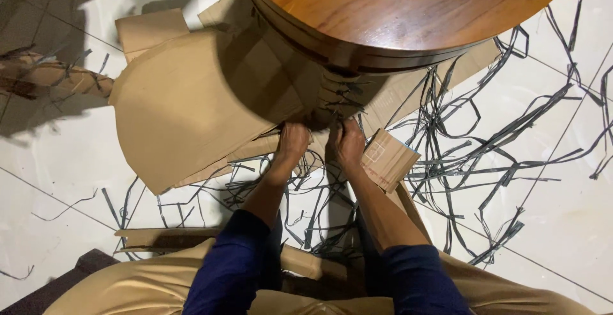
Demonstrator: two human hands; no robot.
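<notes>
1. The scene was lit moderately bright by indoor light from above, cool on the white floor tiles (562, 225).
2. The round wooden table (408, 2) carried a soft sheen along its top, with a paler patch of glare near its right part.
3. Under the table's rim lay a deep shadow; it fell across the cardboard sheet (185, 110) and darkened the spot where the left hand (292, 142) and the right hand (350, 144) met.
4. Another broad shadow covered the upper left floor.
5. The focus was fair at the centre, but the fingers were dim and slightly blurred.
6. The tile lines bent slightly toward the edges, showing wide-angle distortion.
</notes>
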